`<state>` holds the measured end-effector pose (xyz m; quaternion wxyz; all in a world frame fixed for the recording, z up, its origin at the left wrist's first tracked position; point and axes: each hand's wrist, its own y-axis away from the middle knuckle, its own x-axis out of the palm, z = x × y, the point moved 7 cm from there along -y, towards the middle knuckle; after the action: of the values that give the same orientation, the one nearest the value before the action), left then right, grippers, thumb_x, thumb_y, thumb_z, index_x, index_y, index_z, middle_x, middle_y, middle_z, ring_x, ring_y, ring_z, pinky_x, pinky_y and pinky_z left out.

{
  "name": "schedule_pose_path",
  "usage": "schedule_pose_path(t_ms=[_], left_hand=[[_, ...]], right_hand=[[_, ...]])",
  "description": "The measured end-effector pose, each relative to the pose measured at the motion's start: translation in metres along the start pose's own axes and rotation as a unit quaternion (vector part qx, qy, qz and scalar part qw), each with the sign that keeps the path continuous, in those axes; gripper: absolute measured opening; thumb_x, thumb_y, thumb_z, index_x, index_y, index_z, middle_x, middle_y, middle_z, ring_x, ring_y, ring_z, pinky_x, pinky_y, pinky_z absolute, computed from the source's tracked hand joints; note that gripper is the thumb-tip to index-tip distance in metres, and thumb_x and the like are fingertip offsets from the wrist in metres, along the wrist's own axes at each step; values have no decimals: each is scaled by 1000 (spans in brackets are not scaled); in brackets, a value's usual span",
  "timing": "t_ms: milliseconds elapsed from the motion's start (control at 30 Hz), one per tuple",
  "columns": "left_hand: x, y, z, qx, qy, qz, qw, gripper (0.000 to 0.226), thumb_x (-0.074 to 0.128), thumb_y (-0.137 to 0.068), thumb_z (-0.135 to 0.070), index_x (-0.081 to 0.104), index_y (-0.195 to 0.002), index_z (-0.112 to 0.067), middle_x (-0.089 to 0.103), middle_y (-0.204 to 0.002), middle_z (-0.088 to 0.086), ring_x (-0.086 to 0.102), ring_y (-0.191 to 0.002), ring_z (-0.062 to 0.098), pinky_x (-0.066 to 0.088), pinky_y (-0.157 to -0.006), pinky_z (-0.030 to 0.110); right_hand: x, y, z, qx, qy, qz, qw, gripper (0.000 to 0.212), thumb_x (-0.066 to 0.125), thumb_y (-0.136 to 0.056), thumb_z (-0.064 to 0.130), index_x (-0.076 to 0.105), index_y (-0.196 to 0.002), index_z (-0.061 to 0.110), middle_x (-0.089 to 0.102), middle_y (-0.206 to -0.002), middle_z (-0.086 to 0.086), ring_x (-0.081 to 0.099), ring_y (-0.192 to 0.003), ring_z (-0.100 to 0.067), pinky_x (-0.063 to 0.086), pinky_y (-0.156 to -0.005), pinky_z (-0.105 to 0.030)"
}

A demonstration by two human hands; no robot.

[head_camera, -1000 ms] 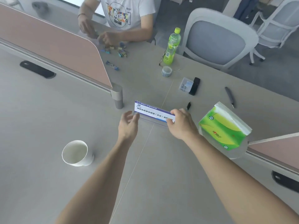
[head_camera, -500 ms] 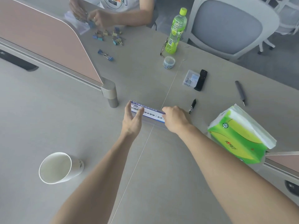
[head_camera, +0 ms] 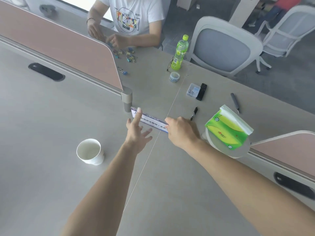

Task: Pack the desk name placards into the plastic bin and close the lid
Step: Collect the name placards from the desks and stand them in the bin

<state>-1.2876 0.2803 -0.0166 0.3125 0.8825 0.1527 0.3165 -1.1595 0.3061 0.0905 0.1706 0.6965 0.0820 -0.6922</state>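
Where the two forearms meet at mid-frame, the left hand (head_camera: 138,132) is spread wide with straight fingers, its index fingertip resting on the left end of the placard (head_camera: 150,121). The right hand (head_camera: 180,132) is curled, knuckles up, and grips the placard's right end.

The placard is a long, narrow strip with a white face, a blue band along its upper edge and a line of dark print. It sits slantwise on the smooth, matte, pale grey worktop (head_camera: 51,125), across the thin seam between two slabs. Its left end is just beside the foot of the rounded metal post (head_camera: 127,97) that ends the pink divider panel (head_camera: 59,48).

A black marker (head_camera: 194,113) lies just right of the right hand. Further right, a glossy green tissue pack (head_camera: 228,130) rests on a flat grey disc (head_camera: 219,147). A white paper cup (head_camera: 88,151) stands open-mouthed at lower left, well apart from the hands.

Toward the upper right lie a small clear box (head_camera: 192,90) touching a black oblong (head_camera: 201,91), a grey pen (head_camera: 235,103), a tape roll (head_camera: 174,77) and a green plastic bottle (head_camera: 179,53). At upper centre, a second person's hands work over scattered binder clips (head_camera: 127,54).

The worktop's far edge runs diagonally at upper right, in front of a grey padded chair (head_camera: 221,46). The widest stretch of worktop is beneath the forearms, in the lower frame.
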Motion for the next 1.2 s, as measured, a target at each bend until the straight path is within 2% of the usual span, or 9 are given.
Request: schedule_pose_path(t_ms=[133,333,500,633,733,900,1033,1133,1200], left_hand=[[4,45,-9,29,-14,44,999,129,81,-50,-61,1,-150,-47,50,-136,6,58,-118,34,34,-108,58],[11,111,-19,74,-68,51,994,106,77,-64,-48,9,-146,-49,61,-111,-4,64,-106,25,42,-103,51],[23,155,-17,104,-107,78,986,102,74,-64,-49,14,-146,-47,60,-123,2,65,-106,26,42,-100,52],[41,185,0,79,-124,119,982,96,70,-65,-48,18,-145,-44,59,-115,-1,63,-108,26,44,-99,50],[52,207,15,59,-145,143,977,88,69,-64,-49,28,-141,-39,60,-113,-1,63,-106,26,45,-98,51],[81,254,41,42,-195,195,960,50,68,-67,-54,45,-110,-43,56,-115,-8,57,-111,28,44,-102,49],[108,286,72,68,-247,220,941,104,75,-59,-66,28,-148,-39,47,-132,-12,47,-125,31,37,-110,53],[130,313,100,101,-253,214,938,93,78,-63,-58,37,-144,-38,57,-122,-13,57,-106,19,41,-106,53],[144,329,122,115,-257,192,940,80,79,-66,-55,45,-136,-37,59,-118,-13,59,-106,18,44,-101,51]], right_hand=[[-17,48,20,-1,-32,-3,999,19,50,-99,24,39,-84,19,68,-88,-12,64,-83,-37,32,-60,-32],[-50,114,35,9,-79,-40,996,28,50,-97,34,38,-78,17,48,-71,0,43,-70,-34,31,-58,-35],[-58,163,41,58,-184,-28,981,35,54,-89,51,54,-107,21,67,-95,1,60,-87,-30,49,-69,-37],[-59,198,33,97,-179,-20,979,23,52,-95,30,52,-116,19,64,-95,-9,61,-89,-36,50,-67,-37],[-66,224,21,117,-136,-21,984,6,49,-96,21,46,-97,16,64,-96,-15,61,-91,-39,50,-70,-40],[-81,276,0,151,-97,-39,983,9,47,-98,23,44,-99,15,62,-101,-14,61,-93,-39,49,-73,-40],[-86,323,-26,170,-93,-64,979,10,46,-98,22,46,-103,14,62,-100,-13,61,-94,-38,46,-71,-39],[-88,364,-53,177,-107,-88,974,8,47,-97,23,44,-98,15,59,-91,-10,58,-85,-37,46,-69,-38],[-84,393,-74,180,-128,-95,971,13,47,-97,26,40,-91,16,52,-83,-6,52,-76,-35,43,-63,-36]])
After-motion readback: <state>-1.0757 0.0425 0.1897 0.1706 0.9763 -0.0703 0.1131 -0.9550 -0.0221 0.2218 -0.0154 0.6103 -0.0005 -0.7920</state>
